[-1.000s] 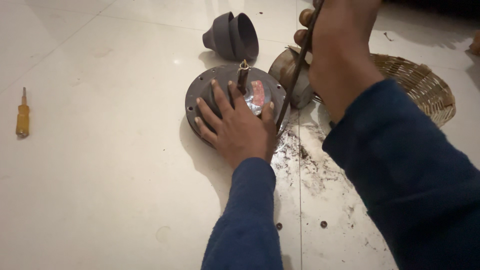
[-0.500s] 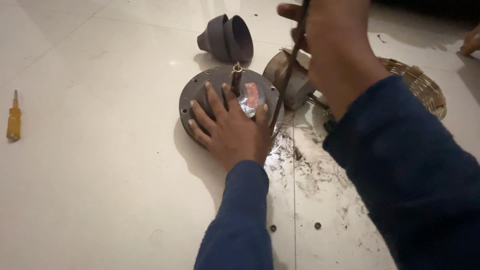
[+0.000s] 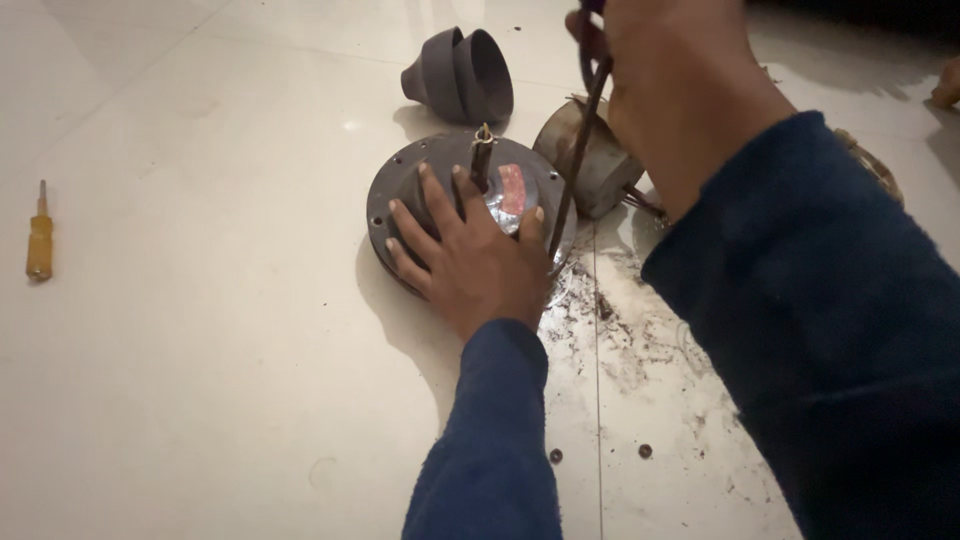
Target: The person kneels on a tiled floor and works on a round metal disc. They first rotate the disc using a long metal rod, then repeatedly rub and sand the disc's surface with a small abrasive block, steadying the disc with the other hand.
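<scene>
You are working over a pale tiled floor (image 3: pixel 200 380). A round grey motor housing (image 3: pixel 420 180) is lying on it at the centre, a grey cone cover (image 3: pixel 460 75) beyond it, a yellow screwdriver (image 3: pixel 39 240) far left, and dark grit (image 3: pixel 640 340) is spreading near right.

A round, dark grey metal motor housing (image 3: pixel 440 175) lies flat on the white tiled floor, its short shaft upright; a thin dark metal rod (image 3: pixel 575 160) stands tilted at its right edge.
</scene>
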Tool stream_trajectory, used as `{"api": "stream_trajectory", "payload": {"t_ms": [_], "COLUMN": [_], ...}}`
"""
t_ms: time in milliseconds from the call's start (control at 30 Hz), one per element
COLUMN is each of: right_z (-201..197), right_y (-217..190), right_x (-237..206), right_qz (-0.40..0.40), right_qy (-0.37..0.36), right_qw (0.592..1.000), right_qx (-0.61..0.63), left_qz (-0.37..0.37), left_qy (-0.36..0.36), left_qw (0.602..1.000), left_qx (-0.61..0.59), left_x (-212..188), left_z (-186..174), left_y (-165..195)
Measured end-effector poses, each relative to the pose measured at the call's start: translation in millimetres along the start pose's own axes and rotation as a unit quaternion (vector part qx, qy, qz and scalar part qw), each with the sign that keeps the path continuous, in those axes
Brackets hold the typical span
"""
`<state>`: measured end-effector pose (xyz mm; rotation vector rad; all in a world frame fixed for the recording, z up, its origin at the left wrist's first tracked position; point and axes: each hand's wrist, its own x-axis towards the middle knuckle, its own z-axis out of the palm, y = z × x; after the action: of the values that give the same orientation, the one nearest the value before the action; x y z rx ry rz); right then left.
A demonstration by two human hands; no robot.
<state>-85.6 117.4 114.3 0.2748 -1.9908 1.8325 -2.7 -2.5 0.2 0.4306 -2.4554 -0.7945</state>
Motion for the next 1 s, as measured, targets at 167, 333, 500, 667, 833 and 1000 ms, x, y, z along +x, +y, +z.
{"api": "stream_trajectory", "payload": {"t_ms": [167, 333, 500, 667, 833, 1000], "right_z": [9, 9, 13, 26, 29, 27], "right_y": [-5, -6, -12, -18, -5, 17], "right_x": [2, 4, -1, -4, 0, 14], "right_qz": [0.032, 0.028, 0.058, 0.004, 0.023, 0.060], "right_qy": [0.038, 0.066, 0.063, 0.007, -0.006, 0.078], "right_qw": [0.998, 0.996, 0.995, 0.998, 1.000, 0.995], "right_qx": [0.040, 0.061, 0.048, 0.068, 0.016, 0.035], "left_qz": [-0.001, -0.008, -0.008, 0.005, 0.008, 0.002], "left_qy": [-0.005, -0.020, -0.022, 0.007, 0.019, 0.010], "left_qw": [1.000, 1.000, 0.999, 1.000, 1.000, 1.000], "left_qx": [-0.007, -0.022, -0.022, -0.007, -0.007, -0.011], "left_x": [1, 1, 0, -2, -1, -2], "left_z": [-3, -7, -7, -3, 0, -2], "left_y": [1, 1, 2, 0, 0, 1]}}
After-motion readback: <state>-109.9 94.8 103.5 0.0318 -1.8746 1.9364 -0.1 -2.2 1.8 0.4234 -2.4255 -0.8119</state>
